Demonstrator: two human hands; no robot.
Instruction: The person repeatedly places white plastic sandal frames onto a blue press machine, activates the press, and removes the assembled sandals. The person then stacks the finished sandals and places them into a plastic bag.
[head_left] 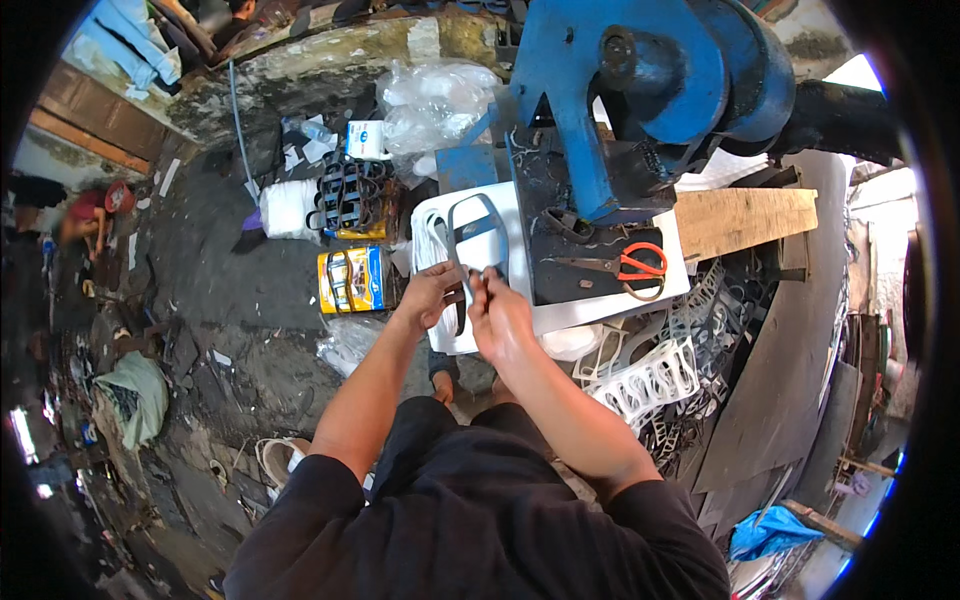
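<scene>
Left hand [430,293] and right hand [499,312] closed, fingertips pinching a grey strap [452,236] (exact grip partly hidden). Loop sits over white board [600,312], left of orange-handled scissors [611,266].

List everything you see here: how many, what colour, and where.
Machine: one, blue, top right
Board: one, white, below the machine
Pad: one, black, on the board
Scissors: one, orange-red handles, on the pad
Plank: one, light wood, right of the machine
Cut-out scraps: too many to count, white and grey, right of the board
Box: one, yellow and blue, left of the board
Sack: one, pale green, floor at left
Sheet: one, bright blue, lower right
Looped strip: one, grey, between the hands
Left hand: one, bare, centre
Right hand: one, bare, centre
</scene>
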